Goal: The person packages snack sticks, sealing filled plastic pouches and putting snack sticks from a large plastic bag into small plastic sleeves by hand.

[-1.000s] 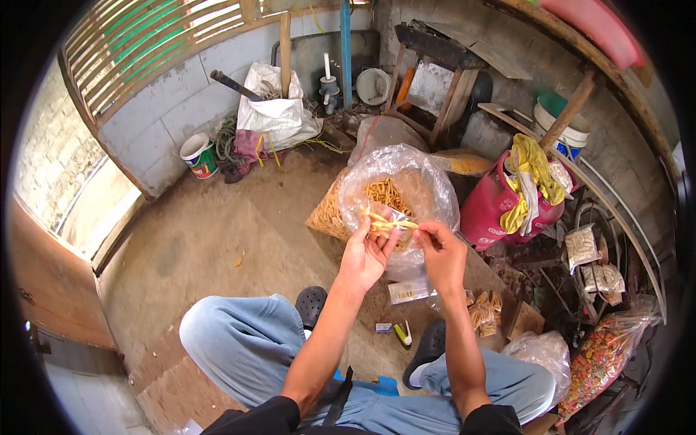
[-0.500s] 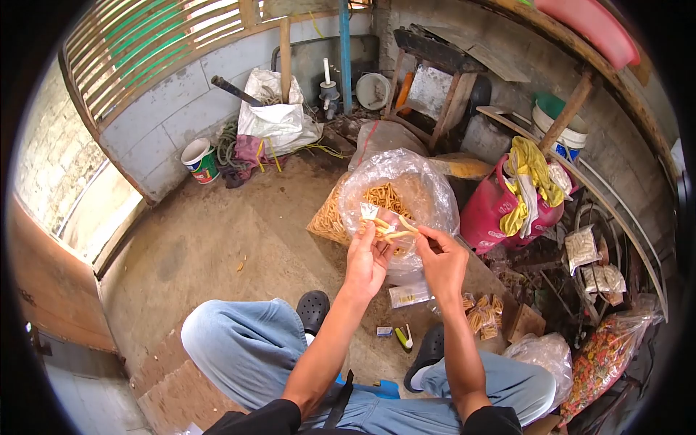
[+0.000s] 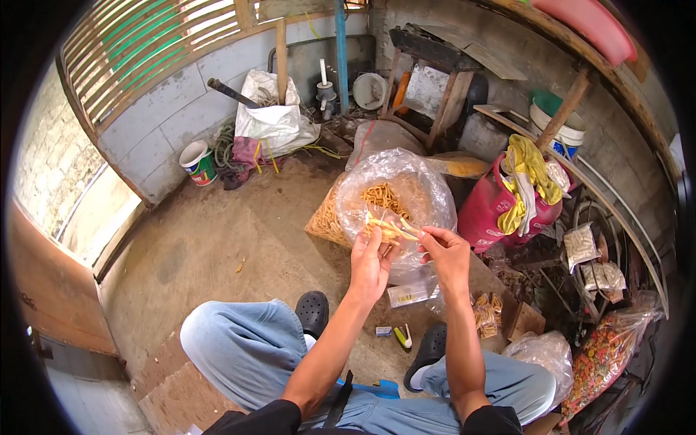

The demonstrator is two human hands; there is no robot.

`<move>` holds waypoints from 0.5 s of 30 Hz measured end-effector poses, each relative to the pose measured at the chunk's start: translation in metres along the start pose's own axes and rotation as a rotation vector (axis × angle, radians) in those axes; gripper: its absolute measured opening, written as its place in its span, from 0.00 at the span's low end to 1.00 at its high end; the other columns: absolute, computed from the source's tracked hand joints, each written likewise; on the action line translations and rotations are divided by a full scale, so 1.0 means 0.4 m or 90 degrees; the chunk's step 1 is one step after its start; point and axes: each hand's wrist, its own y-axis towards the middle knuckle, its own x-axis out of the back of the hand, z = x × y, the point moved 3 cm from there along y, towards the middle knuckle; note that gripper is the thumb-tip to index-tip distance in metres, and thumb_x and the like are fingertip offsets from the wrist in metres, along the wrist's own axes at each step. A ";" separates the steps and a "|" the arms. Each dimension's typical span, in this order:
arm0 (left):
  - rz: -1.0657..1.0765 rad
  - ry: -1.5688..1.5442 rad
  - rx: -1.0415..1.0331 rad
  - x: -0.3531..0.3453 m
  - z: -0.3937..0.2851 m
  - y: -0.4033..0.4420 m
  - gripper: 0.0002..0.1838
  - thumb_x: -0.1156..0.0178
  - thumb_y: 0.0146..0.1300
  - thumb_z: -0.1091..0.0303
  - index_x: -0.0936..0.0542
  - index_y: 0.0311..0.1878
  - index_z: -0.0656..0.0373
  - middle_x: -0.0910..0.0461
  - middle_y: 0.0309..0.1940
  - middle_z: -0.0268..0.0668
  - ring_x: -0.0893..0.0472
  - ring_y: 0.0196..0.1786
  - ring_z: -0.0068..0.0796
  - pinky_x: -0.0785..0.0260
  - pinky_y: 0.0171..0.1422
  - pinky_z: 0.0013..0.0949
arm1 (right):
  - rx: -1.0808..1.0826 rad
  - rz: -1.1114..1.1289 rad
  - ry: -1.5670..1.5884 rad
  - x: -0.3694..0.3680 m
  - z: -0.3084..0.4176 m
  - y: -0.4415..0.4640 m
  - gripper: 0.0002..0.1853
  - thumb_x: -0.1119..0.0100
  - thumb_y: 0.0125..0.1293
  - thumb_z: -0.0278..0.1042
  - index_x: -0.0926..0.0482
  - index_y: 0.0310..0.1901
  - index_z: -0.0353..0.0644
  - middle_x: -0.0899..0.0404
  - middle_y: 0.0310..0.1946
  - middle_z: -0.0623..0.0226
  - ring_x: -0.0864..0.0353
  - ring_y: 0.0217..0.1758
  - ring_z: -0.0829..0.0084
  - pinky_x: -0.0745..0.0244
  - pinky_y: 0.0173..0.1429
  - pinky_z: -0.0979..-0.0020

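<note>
My left hand [image 3: 371, 267] is closed on a small clear plastic bag [image 3: 391, 227] with yellowish stick snacks in it. At the bag's right end, the fingertips of my right hand [image 3: 446, 255] are pinched together on what looks like its edge. Behind and below both hands stands a large open clear sack [image 3: 431, 196], filled with brown stick snacks [image 3: 382, 196]. A flat pack of clear plastic [image 3: 412, 293] lies on the floor under my hands. Closer to my feet are a green-and-white stapler [image 3: 403, 336] and a small box [image 3: 383, 331].
Several filled snack packets [image 3: 488, 316] lie to the right of my right forearm. A pink container [image 3: 489, 206] draped with yellow cloth [image 3: 527, 177] stands beyond. Far right is a bag of colourful snacks [image 3: 603, 362]. A paint bucket [image 3: 197, 162] and white sack [image 3: 270, 119] stand by the wall.
The small bag has turned in my hands, and the white label on it no longer shows. My right hand has shifted slightly right. The view has moved a little.
</note>
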 end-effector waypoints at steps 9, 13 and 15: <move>0.026 0.036 0.013 -0.010 0.009 -0.008 0.13 0.51 0.72 0.63 0.33 0.55 0.55 0.23 0.50 0.38 0.21 0.52 0.30 0.25 0.57 0.34 | 0.055 -0.037 0.105 -0.028 -0.058 0.007 0.13 0.34 0.60 0.28 0.20 0.44 0.30 0.20 0.25 0.69 0.30 0.19 0.87 0.40 0.19 0.84; 0.003 0.036 0.007 -0.006 0.009 -0.004 0.12 0.51 0.72 0.63 0.33 0.55 0.56 0.23 0.49 0.38 0.21 0.51 0.29 0.24 0.57 0.32 | 0.016 -0.001 0.112 -0.041 -0.055 -0.005 0.11 0.34 0.61 0.27 0.19 0.43 0.30 0.19 0.27 0.68 0.32 0.16 0.87 0.39 0.18 0.83; -0.013 0.019 -0.012 -0.011 0.003 -0.006 0.13 0.51 0.73 0.63 0.32 0.55 0.58 0.23 0.49 0.39 0.21 0.50 0.28 0.23 0.56 0.30 | 0.006 0.018 0.115 -0.042 -0.052 -0.006 0.10 0.35 0.61 0.27 0.19 0.42 0.30 0.18 0.27 0.68 0.32 0.16 0.86 0.39 0.18 0.83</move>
